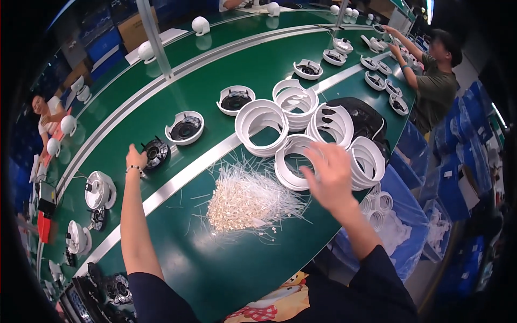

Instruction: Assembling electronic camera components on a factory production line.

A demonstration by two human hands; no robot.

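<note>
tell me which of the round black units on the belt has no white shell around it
The bare black unit right by the left hand. The others farther up the belt, like the next one, each sit in a white shell.

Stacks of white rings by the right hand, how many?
5 stacks of white rings: far, left, middle-right, nearest, under the right hand, and right edge. More loose rings lie in the blue bin; some may be hidden.

green belt (226, 269); white rings (262, 128), cable ties (245, 200)
</note>
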